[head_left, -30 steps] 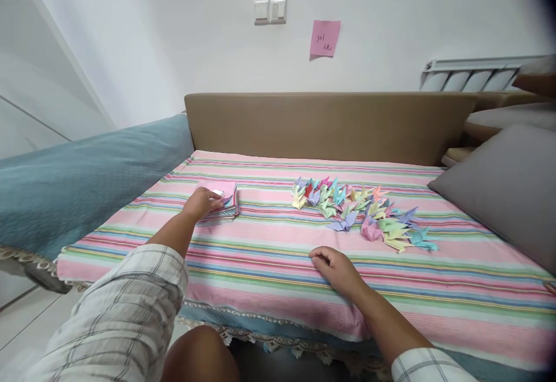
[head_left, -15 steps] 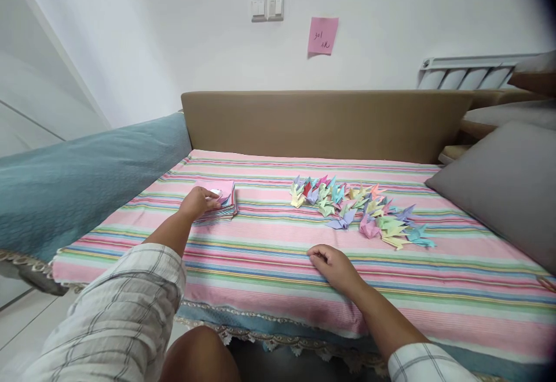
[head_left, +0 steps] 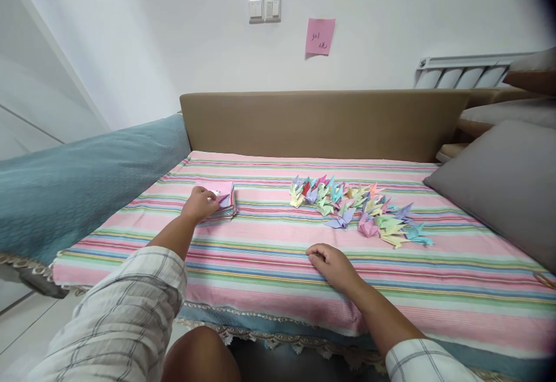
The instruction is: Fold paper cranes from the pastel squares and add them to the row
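My left hand (head_left: 200, 203) is at a stack of square coloured papers (head_left: 228, 213) on the left of the cloth. Its thumb and fingers are pinched on the pink top sheet (head_left: 223, 186), whose near edge looks lifted and bent. Part of the stack is hidden by the hand. Resting on the striped cloth, my right hand (head_left: 332, 266) has its fingers curled in, with nothing visible in them. Beyond it and to the right lie several folded paper cranes (head_left: 343, 218) in many colours, grouped close together.
A pink, striped cloth (head_left: 260, 243) covers the sofa seat, with a brown backrest (head_left: 321, 124) behind. Blue fabric (head_left: 99, 159) drapes the left armrest. A grey cushion (head_left: 499, 179) leans at the right. Near the right edge lies a partly cut-off scissors-like handle (head_left: 545, 280).
My left hand has shifted slightly up and right on the stack, and the pink sheet's edge is bent up more. My right hand stays at its place on the cloth.
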Motion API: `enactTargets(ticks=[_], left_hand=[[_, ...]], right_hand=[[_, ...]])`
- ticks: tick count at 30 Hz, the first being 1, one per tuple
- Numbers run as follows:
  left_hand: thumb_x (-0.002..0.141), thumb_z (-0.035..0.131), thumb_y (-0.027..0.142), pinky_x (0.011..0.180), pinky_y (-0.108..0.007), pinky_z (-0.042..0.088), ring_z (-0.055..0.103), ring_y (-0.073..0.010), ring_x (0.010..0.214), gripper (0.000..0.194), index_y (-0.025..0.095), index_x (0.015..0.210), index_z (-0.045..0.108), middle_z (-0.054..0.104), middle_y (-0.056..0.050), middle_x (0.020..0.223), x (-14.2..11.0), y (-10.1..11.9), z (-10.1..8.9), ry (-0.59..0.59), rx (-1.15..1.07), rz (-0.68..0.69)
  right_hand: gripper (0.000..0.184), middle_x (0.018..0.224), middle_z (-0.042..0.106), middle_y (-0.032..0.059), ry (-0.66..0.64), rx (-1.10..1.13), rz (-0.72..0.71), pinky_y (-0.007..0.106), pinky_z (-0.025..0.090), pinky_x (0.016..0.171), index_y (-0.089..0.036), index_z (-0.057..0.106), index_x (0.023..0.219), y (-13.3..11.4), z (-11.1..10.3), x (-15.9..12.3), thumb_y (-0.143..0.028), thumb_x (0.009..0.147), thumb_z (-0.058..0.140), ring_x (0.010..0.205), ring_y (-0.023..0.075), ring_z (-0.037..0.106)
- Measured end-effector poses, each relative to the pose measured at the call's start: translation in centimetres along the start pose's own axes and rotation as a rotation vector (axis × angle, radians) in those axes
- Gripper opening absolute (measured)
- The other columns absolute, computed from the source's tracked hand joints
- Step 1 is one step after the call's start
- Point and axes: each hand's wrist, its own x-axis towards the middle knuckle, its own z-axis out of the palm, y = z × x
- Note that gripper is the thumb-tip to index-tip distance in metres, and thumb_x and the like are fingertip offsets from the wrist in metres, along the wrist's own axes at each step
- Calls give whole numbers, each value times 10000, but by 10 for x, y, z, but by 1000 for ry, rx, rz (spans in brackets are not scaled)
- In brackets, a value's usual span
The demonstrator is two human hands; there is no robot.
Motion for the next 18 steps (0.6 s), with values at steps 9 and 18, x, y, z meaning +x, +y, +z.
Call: enactTargets(ticks=[9, 18], left_hand=[[722, 552, 269, 859, -363, 475, 591, -265, 974, 291, 200, 983, 662, 408, -132, 1251, -10, 16, 11, -5, 169, 3], [712, 510, 226, 859, -314, 469, 546, -238, 981, 269, 185, 902, 695, 544, -94, 1030, 4, 3, 7, 148, -45, -20]], right_hand=[[263, 889, 657, 39, 1, -33, -21, 278, 411, 674, -214, 652, 917, -2, 1, 0, -335, 799, 451, 780, 184, 584], [255, 903, 655, 40, 1, -43, -9, 277, 408, 664, -216, 648, 918, -2, 2, 0, -332, 799, 456, 778, 184, 583]])
